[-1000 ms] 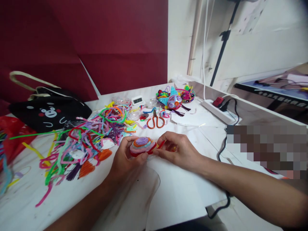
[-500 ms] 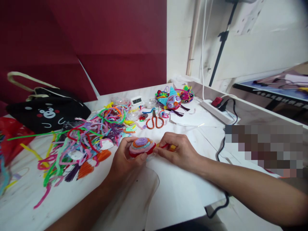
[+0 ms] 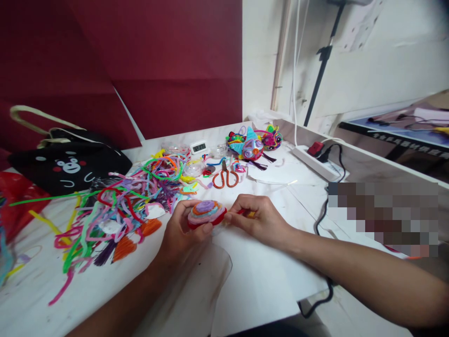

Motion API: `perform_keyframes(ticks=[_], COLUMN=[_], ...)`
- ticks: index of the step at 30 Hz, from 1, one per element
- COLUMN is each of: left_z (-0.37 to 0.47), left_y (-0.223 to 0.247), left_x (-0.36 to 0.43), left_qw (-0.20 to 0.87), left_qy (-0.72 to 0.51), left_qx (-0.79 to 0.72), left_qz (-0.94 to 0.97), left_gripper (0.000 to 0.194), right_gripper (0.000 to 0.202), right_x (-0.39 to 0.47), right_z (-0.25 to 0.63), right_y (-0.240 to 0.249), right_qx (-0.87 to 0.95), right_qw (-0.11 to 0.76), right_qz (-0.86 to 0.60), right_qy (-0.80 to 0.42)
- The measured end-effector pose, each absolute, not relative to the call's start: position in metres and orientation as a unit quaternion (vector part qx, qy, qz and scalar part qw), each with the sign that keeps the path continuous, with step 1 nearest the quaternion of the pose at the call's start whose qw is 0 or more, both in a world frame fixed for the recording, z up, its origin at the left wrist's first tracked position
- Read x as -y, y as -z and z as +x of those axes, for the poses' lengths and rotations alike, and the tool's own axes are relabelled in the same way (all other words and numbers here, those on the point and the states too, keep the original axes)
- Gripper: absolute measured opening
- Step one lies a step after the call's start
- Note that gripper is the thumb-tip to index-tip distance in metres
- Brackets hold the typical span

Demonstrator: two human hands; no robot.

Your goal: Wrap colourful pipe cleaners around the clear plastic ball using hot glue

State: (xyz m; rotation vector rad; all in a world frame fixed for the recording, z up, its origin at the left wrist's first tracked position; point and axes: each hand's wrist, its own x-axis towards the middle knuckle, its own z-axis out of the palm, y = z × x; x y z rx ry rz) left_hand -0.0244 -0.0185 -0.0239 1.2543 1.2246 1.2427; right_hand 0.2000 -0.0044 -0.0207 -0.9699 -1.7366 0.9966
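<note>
My left hand [image 3: 184, 229] is wrapped round a domed piece covered in coiled pipe cleaners [image 3: 206, 211], purple on top with orange, blue, pink and red rings below. At its right edge my right hand [image 3: 257, 216] pinches a red pipe cleaner [image 3: 240, 212]; a bit of yellow shows between the fingers too. The fingertips of the right hand meet the red rim of the piece. Both hands are just above the white table [image 3: 245, 281]. Beyond them lies a pair of scissors with orange-brown handles [image 3: 225, 178].
Tangled pipe cleaners [image 3: 140, 192] and orange tassels [image 3: 124, 248] spread over the left side. Finished colourful ornaments [image 3: 253, 149] stand at the back beside a small digital timer [image 3: 199, 148]. A power strip [image 3: 312, 161] with a black cable lies right. A black bag [image 3: 70, 164] sits far left.
Very little differs. The right hand's fingers have shifted slightly at the rim, and less yellow shows between them. The left hand keeps its hold on the domed piece.
</note>
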Motion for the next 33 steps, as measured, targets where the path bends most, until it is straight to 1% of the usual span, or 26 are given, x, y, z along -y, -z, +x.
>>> perform_keyframes(ticks=[9,19,27,33], left_z=[-0.0253,-0.0281,-0.0262,-0.0263], left_y=[0.0245,0.0267,0.0237,0.0242], left_x=[0.019,0.0178,0.022,0.0212], left_qw=[0.504,0.501,0.505,0.52], left_qy=[-0.522,-0.52,-0.528,-0.525], left_qx=[-0.476,-0.471,-0.451,-0.442], left_qz=[0.497,0.506,0.512,0.508], left_gripper=[0.055,0.052,0.047,0.05], right_gripper=[0.054,0.052,0.056,0.061], right_x=[0.0027,0.0031,0.0017,0.0022], right_z=[0.2019,0.2023,0.202,0.2012], right_y=[0.02,0.0156,0.0155,0.0108], right_qx=[0.686,0.68,0.615,0.589], right_qw=[0.432,0.442,0.417,0.412], right_qz=[-0.393,-0.39,-0.41,-0.403], right_qy=[-0.434,-0.436,-0.529,-0.566])
